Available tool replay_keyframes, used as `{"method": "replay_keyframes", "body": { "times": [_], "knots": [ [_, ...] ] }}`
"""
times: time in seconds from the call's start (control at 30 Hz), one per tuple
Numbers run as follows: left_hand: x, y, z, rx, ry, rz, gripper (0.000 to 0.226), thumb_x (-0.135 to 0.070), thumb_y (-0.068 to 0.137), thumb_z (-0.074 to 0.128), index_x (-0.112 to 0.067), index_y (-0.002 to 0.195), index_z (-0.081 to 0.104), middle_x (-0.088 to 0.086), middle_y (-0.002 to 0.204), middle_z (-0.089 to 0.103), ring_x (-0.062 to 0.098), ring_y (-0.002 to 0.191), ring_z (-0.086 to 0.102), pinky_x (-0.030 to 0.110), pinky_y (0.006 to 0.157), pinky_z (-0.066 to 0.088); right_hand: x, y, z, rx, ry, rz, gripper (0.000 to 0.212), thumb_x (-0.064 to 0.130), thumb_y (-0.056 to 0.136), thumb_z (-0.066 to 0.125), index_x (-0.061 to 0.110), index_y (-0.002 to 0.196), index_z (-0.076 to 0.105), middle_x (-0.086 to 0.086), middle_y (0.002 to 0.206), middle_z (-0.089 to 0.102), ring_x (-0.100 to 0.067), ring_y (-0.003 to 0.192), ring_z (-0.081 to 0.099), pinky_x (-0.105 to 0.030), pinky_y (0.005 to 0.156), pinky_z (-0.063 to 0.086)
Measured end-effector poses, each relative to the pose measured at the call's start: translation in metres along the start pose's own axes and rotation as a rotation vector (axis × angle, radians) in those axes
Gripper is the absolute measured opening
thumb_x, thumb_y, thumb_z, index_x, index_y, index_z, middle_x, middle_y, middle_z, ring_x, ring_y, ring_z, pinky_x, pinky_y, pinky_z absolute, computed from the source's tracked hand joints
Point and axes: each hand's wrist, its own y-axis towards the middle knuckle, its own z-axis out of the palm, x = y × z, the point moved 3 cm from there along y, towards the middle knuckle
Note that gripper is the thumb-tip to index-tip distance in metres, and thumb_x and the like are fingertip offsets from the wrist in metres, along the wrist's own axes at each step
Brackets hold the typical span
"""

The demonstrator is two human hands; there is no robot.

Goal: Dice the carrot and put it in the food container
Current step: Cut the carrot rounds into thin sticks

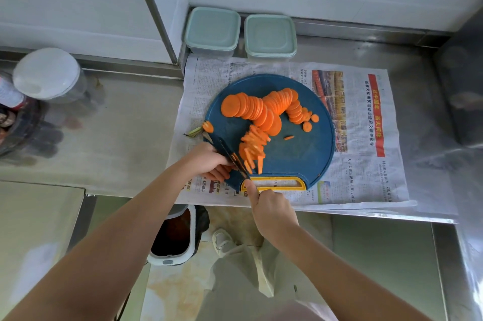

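Well left of the blue cutting board (300, 153) stands a white-lidded jar (49, 74). A waste bin (173, 235) sits on the floor below the board's left edge. The carrot top (202, 128) lies at that left rim. The left hand (209, 161) rests on the board's lower left edge, fingers curled against the blade; whether they pinch anything I cannot tell. The knife (232, 157) slants beside the carrot strips (252, 149), near the board's middle. The carrot slices (264, 107) fan across its upper half. The right hand (271, 207), just below the board's yellow handle, grips the knife, forefinger stretched along it. Two lidded food containers (212, 30) (270, 35) stand behind the board. A newspaper (366, 176) lies under it.
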Motion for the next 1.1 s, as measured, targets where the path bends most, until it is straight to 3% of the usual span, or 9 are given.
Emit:
{"method": "replay_keyframes", "body": {
  "times": [0.17,0.27,0.33,0.4,0.47,0.57,0.67,0.8,1.1],
  "knots": [
    [-0.003,0.002,-0.002,0.031,0.063,-0.030,0.021,-0.023,0.085,0.068,-0.002,0.085,0.071,0.004,0.064,0.071,0.015,0.059,0.069,0.022,0.057,0.053,-0.009,0.000,-0.001,-0.019,0.021,-0.028,0.068,0.056,0.099,0.013,0.008,0.103,0.060,-0.004,0.075,0.050,-0.024,0.076,0.053,-0.032,0.064,0.040],
    [-0.004,0.003,-0.003,0.051,0.057,-0.019,0.019,-0.024,0.086,0.068,-0.005,0.082,0.069,0.001,0.060,0.070,0.013,0.058,0.067,0.023,0.060,0.054,-0.012,0.000,0.000,-0.026,0.146,-0.026,0.068,0.055,0.099,0.016,-0.004,0.087,0.047,-0.001,0.065,0.043,-0.022,0.071,0.047,-0.033,0.068,0.040],
    [-0.001,0.003,-0.003,0.052,0.042,0.011,0.018,-0.026,0.087,0.068,-0.008,0.084,0.070,-0.002,0.059,0.069,0.011,0.057,0.067,0.022,0.060,0.054,-0.012,0.002,-0.002,-0.013,0.076,-0.067,0.058,0.045,0.103,0.019,-0.003,0.106,0.052,-0.003,0.074,0.046,-0.021,0.074,0.047,-0.031,0.068,0.041],
    [0.002,0.002,-0.003,0.049,0.029,0.057,0.017,-0.028,0.089,0.065,-0.013,0.083,0.070,-0.003,0.061,0.070,0.010,0.058,0.067,0.020,0.060,0.054,-0.013,0.002,-0.003,-0.014,-0.004,-0.113,0.045,0.019,0.105,0.027,0.008,0.148,0.022,-0.008,0.092,0.047,-0.020,0.082,0.046,-0.030,0.069,0.041],
    [0.006,0.001,-0.002,0.052,0.014,0.087,0.018,-0.029,0.091,0.063,-0.014,0.084,0.070,-0.002,0.066,0.071,0.011,0.062,0.068,0.021,0.062,0.054,-0.013,0.003,-0.004,0.000,-0.029,-0.162,0.061,0.005,0.102,0.030,0.016,0.153,-0.002,-0.011,0.098,0.043,-0.022,0.089,0.047,-0.032,0.075,0.043],
    [0.011,0.001,-0.001,0.044,-0.009,0.087,0.018,-0.029,0.091,0.063,-0.014,0.083,0.069,-0.003,0.067,0.072,0.011,0.063,0.069,0.024,0.067,0.056,-0.010,0.001,-0.008,0.033,-0.121,-0.221,0.073,0.000,0.100,0.035,0.016,0.152,-0.014,-0.011,0.098,0.039,-0.024,0.097,0.052,-0.032,0.081,0.047],
    [0.014,0.003,0.000,-0.015,0.004,0.111,0.024,-0.031,0.091,0.062,-0.009,0.090,0.071,-0.004,0.068,0.072,0.010,0.061,0.069,0.021,0.062,0.056,-0.009,0.003,-0.011,0.068,-0.219,-0.249,0.080,-0.004,0.097,0.039,0.016,0.151,-0.017,-0.015,0.104,0.048,-0.024,0.102,0.056,-0.033,0.083,0.051],
    [0.014,0.001,0.002,-0.054,0.036,0.144,0.020,-0.027,0.091,0.063,-0.010,0.084,0.069,-0.005,0.067,0.070,0.007,0.058,0.068,0.018,0.059,0.055,-0.007,0.004,-0.009,0.055,-0.312,-0.216,0.089,-0.006,0.094,0.046,0.014,0.150,-0.020,-0.014,0.098,0.045,-0.021,0.087,0.051,-0.032,0.077,0.052],
    [0.009,0.005,0.000,0.046,0.086,0.179,0.016,-0.022,0.091,0.062,-0.015,0.078,0.068,-0.006,0.065,0.070,0.009,0.062,0.069,0.021,0.065,0.057,-0.001,0.006,-0.013,0.099,-0.198,-0.154,0.084,-0.009,0.094,0.040,0.008,0.148,-0.022,-0.022,0.119,0.053,-0.029,0.105,0.058,-0.034,0.084,0.052]
  ]
}}
